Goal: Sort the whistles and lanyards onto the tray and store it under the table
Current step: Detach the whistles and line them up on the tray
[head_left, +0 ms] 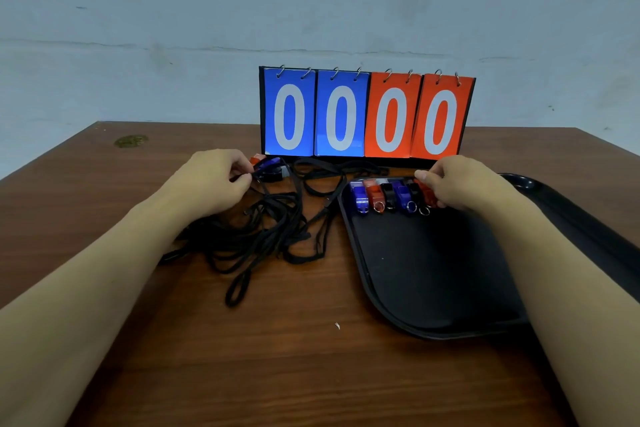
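We're partway through the sorting, we judge. A row of six whistles (pixel 391 196) already sits on the black tray (pixel 433 270), lined up along its far edge: blue, red, black, blue, black, red, key rings pointing toward us. Our right hand (pixel 460 184) is pinched on the red whistle (pixel 426 192) at the right end of that row, apparently setting it in place. Our left hand (pixel 211 180) is closed with fingertips together on a lanyard cord by the loose whistles (pixel 272 168), a small cluster (red, blue, something pale) near the table's far edge, just in front of the scoreboard's left end. Exact count there we can't tell.

Still left, by our read: those remaining whistles, all the lanyards (pixel 270 229), then stowing the tray under the table. The black lanyards lie in one tangled heap on the table's left-centre, touching the tray's left rim at one strand; none are on the tray yet.

Surface: brown wood-grain table (pixel 242 357), a greenish stain at the far left corner, a tiny pale scrap near the middle. The tray occupies the right side, with a second dark rim showing beyond it toward the right edge. A flip scoreboard (pixel 365 114) reading 00 blue, 00 red stands at the far edge. Behind it, a plain grey-blue wall (pixel 311 3).
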`<move>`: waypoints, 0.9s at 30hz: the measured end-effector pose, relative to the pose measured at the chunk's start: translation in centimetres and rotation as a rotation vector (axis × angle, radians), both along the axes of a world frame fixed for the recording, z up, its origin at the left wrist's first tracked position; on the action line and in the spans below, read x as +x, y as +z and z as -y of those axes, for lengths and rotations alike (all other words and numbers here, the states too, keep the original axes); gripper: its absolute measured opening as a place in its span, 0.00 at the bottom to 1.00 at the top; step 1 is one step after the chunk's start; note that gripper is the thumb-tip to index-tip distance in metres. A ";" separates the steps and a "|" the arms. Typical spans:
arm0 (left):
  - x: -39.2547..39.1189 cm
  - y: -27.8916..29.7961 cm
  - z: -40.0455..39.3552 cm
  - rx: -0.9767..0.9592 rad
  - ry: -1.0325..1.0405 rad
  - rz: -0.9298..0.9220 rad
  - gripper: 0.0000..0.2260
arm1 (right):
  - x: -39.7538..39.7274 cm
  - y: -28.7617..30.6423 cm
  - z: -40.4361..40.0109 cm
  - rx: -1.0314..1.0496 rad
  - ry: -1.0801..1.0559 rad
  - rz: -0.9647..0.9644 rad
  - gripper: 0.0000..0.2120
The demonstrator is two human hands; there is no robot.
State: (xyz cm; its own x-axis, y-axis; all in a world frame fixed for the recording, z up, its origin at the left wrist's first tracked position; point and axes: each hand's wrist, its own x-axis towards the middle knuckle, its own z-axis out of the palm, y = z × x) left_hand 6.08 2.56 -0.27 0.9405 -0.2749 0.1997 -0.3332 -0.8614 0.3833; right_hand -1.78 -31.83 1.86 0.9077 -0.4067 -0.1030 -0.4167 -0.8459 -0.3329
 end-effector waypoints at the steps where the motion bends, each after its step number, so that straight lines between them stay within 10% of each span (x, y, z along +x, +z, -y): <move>1: 0.0 0.0 0.0 -0.010 -0.005 0.007 0.07 | 0.0 0.1 -0.1 0.007 0.000 0.004 0.19; 20: -0.3 0.2 1.1 -0.147 0.014 0.030 0.09 | -1.6 1.4 -2.1 -0.191 0.041 0.223 0.14; 27: -1.4 0.3 2.5 -0.142 0.028 -0.053 0.25 | -2.1 1.4 -3.0 -0.189 0.073 0.209 0.11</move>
